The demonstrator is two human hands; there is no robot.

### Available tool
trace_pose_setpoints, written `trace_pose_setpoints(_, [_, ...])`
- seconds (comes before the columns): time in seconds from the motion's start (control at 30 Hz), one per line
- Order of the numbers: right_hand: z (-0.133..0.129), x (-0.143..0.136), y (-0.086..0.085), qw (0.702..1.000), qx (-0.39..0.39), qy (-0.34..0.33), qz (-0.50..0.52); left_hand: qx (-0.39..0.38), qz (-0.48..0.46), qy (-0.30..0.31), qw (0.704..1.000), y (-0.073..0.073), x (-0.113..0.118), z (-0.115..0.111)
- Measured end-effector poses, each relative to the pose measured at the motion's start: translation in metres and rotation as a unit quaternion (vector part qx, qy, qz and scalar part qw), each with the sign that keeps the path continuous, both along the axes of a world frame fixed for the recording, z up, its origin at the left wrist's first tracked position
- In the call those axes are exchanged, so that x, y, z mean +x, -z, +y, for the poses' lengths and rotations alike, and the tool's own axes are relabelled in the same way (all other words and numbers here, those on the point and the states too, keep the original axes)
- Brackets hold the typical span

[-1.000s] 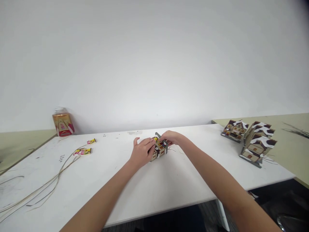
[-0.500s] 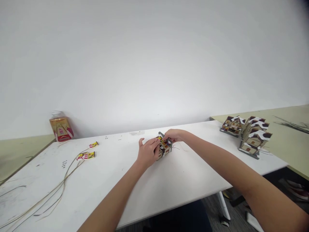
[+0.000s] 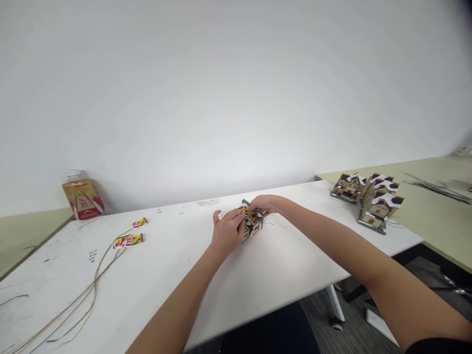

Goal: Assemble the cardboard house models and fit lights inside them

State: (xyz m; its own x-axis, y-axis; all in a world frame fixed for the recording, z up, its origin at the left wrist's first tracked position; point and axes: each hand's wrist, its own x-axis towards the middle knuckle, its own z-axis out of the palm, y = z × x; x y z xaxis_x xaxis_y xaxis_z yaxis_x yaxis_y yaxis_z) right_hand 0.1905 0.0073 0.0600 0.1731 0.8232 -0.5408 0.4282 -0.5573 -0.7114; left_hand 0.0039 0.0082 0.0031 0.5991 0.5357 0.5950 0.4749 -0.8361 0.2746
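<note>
A small model house with cream walls and a grey base strip lies on its side on the white table, near its middle. My left hand grips the house from the left, its thumb sticking up and away. From the right, my right hand closes on the house at its grey strip. Both hands hide part of the house. Thin dark and reddish wires show on the table just right of it.
Several similar houses stand at the right. Two yellow and red-striped pieces lie at the left beside long thin wires. A bottle with a red and gold label stands by the wall, back left.
The camera view has turned slightly, shifting the bottle and the houses at the right leftward in the picture. Both hands keep their hold on the model house with little visible movement.
</note>
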Motion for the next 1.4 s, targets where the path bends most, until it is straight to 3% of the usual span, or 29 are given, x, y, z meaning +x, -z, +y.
trace_pose_setpoints(0.2, [-0.008,0.011,0.015,0.996,0.081,0.003,0.033,-0.062,-0.021,0.000,0.998,-0.001,-0.008,0.004])
trace_pose_setpoints(0.3, [-0.008,0.013,0.025,0.984,0.100,0.024,0.143,-0.089,-0.041,-0.015,0.995,0.002,-0.013,0.009])
trace_pose_setpoints(0.43, [-0.006,0.005,0.044,0.940,0.100,0.083,0.316,-0.117,-0.045,-0.033,0.991,0.006,-0.018,0.016])
trace_pose_setpoints(0.57, [-0.004,-0.003,0.061,0.918,0.059,0.099,0.380,-0.138,-0.034,-0.021,0.990,0.005,-0.023,0.021])
trace_pose_setpoints(0.7, [-0.003,-0.008,0.068,0.917,0.044,0.075,0.389,-0.130,-0.019,-0.035,0.991,0.004,-0.032,0.026])
trace_pose_setpoints(0.8, [-0.005,-0.013,0.063,0.919,0.065,0.065,0.383,-0.085,0.001,-0.044,0.995,0.004,-0.039,0.028])
trace_pose_setpoints(0.9, [-0.012,-0.021,0.050,0.933,0.146,0.018,0.328,-0.018,0.009,-0.045,0.999,0.002,-0.043,0.028])
trace_pose_setpoints(1.0, [-0.025,-0.033,0.037,0.940,0.296,-0.085,0.146,0.065,-0.006,-0.050,0.997,0.002,-0.042,0.028])
trace_pose_setpoints(1.07, [-0.035,-0.044,0.034,0.894,0.417,-0.155,-0.044,0.132,-0.030,-0.055,0.989,0.004,-0.040,0.029])
trace_pose_setpoints(1.2, [-0.049,-0.065,0.039,0.684,0.610,-0.218,-0.336,0.263,-0.108,-0.062,0.957,0.006,-0.039,0.033])
trace_pose_setpoints(1.3, [-0.051,-0.070,0.042,0.573,0.673,-0.227,-0.409,0.313,-0.153,-0.068,0.935,0.004,-0.042,0.035])
trace_pose_setpoints(1.4, [-0.051,-0.067,0.040,0.518,0.718,-0.225,-0.406,0.314,-0.191,-0.072,0.927,0.001,-0.045,0.035])
